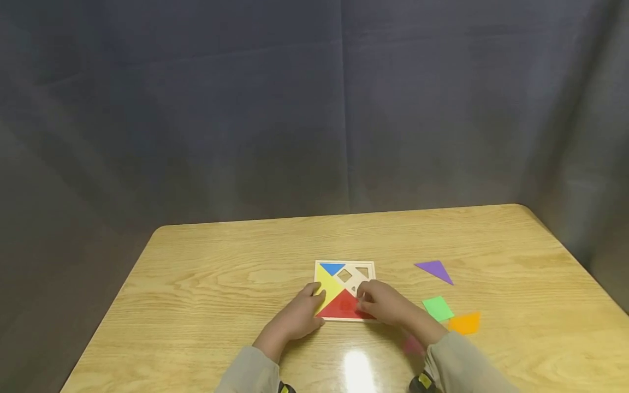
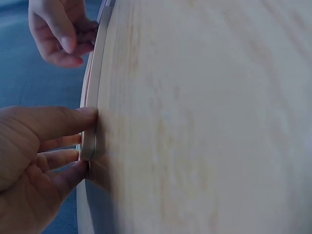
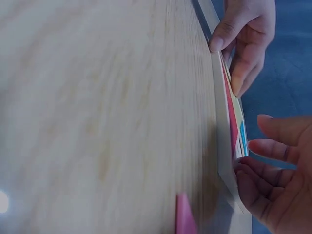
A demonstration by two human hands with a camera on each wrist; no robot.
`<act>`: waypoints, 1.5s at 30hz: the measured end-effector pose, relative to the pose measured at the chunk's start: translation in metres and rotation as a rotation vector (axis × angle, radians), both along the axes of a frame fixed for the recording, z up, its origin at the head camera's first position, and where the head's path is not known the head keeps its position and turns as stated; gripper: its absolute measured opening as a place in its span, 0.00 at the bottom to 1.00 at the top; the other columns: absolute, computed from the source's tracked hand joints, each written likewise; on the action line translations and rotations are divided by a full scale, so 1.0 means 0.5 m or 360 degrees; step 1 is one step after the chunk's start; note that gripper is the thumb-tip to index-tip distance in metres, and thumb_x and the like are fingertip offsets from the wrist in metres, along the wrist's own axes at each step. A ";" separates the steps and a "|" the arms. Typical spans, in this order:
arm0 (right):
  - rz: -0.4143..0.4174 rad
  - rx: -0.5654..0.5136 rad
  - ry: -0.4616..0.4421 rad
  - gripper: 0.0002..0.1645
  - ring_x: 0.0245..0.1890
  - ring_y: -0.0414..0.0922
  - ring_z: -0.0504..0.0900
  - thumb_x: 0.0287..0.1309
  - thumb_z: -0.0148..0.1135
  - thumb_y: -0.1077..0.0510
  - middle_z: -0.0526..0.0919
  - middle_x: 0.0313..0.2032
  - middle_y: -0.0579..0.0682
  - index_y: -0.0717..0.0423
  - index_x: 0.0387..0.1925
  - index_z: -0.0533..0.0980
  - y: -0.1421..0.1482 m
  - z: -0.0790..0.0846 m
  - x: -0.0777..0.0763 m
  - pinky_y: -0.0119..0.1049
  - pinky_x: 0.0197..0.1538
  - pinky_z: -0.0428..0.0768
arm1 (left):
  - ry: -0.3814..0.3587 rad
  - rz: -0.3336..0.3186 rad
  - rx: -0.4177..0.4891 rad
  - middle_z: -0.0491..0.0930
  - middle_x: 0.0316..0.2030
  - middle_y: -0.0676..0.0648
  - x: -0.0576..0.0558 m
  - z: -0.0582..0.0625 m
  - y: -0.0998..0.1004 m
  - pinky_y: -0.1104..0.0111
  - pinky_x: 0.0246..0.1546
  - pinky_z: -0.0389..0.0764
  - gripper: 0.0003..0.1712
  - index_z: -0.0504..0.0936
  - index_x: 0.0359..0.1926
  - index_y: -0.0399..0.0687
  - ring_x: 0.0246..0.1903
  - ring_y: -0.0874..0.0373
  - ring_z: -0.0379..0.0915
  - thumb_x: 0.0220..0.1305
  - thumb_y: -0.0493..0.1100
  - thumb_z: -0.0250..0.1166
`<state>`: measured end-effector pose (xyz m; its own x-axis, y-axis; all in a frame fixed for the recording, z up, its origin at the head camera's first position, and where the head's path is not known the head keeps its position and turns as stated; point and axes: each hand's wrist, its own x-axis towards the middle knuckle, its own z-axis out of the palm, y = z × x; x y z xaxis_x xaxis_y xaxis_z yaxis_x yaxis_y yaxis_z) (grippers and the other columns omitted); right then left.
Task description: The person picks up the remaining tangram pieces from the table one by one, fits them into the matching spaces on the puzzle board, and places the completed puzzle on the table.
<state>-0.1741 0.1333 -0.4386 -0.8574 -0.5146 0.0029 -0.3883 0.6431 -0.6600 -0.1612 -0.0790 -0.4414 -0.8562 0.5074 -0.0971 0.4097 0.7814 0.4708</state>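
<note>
A wooden tangram board (image 1: 368,263) lies on the table with a yellow triangle (image 1: 325,286), a red triangle (image 1: 341,307) and a blue triangle (image 1: 332,268) set in it. My left hand (image 1: 297,315) grips the board's near left corner, thumb at the front edge and fingers over the yellow triangle. In the left wrist view that pinch on the board's edge (image 2: 92,97) shows closely. My right hand (image 1: 385,303) touches the board's right side by the red triangle's corner, its fingers loosely bent. In the right wrist view no piece shows between its thumb and fingers.
On the wooden table (image 1: 221,262), right of the board, lie a purple triangle (image 1: 436,270), a green square (image 1: 438,309) and an orange piece (image 1: 464,323). A pink piece (image 1: 413,345) is partly under the right forearm. A dark curtain (image 1: 245,120) hangs behind.
</note>
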 end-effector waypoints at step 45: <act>-0.0098 -0.0001 0.0028 0.11 0.39 0.50 0.74 0.52 0.56 0.60 0.76 0.37 0.53 0.62 0.37 0.71 0.138 0.018 0.042 0.43 0.40 0.73 | -0.0052 0.0028 0.0068 0.54 0.60 0.40 0.004 -0.002 0.000 0.60 0.55 0.58 0.30 0.64 0.57 0.33 0.59 0.47 0.50 0.53 0.38 0.59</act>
